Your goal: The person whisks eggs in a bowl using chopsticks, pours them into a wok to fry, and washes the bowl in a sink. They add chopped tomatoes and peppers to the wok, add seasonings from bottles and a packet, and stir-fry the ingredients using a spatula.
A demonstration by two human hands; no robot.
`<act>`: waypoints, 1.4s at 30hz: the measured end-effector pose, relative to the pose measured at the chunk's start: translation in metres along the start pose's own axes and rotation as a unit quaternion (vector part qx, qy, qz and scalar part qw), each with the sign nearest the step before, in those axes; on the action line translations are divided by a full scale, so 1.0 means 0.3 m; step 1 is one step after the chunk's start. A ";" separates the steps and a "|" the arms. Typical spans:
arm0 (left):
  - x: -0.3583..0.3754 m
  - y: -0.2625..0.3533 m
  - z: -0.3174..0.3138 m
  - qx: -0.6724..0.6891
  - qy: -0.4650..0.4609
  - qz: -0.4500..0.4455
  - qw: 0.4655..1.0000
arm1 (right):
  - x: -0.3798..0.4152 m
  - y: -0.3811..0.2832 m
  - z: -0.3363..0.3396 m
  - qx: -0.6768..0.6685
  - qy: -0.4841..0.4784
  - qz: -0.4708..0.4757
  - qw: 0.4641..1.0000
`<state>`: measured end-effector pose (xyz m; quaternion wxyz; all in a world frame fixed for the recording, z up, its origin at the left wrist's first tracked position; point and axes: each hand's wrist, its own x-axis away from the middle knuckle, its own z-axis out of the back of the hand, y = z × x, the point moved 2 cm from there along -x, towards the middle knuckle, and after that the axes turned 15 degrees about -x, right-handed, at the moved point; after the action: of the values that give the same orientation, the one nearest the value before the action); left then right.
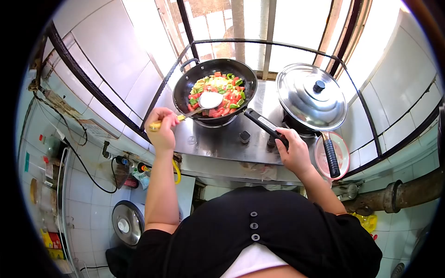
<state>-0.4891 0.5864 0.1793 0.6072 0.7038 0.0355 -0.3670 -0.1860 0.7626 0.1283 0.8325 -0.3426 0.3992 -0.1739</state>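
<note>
1. Left hand (162,126) grips the ladle (210,100), slanting forward-right over the chopped vegetables (230,98).
2. Right hand (294,149) grasps the handle (262,124), running forward-left.
3. Wok (184,92) lies ahead, between both hands, nearer the left.

Black short-sleeved top (282,222), three round buttons (254,226), white layer (252,260) beneath

Kitchen, white tiled walls (99,34), steel stove (204,144) by a bright window (296,23), wok (182,90) of chopped vegetables (230,96), lidded pan (301,95)
</note>
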 end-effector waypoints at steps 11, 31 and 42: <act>-0.005 0.077 0.049 0.008 -0.052 0.006 0.999 | -0.035 -0.014 0.013 0.126 0.000 0.072 0.989; 0.251 -0.165 0.088 0.045 -0.027 -0.181 0.982 | -0.059 -0.023 0.026 0.174 -0.093 -0.049 0.979; 0.267 -0.183 0.098 0.046 -0.010 -0.192 0.980 | -0.068 -0.030 0.029 0.180 -0.111 -0.059 0.976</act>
<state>-0.4720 0.5431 0.0892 0.4925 0.7075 0.1474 -0.4849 -0.1920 0.7714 0.1496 0.9079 -0.2273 0.2453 -0.2527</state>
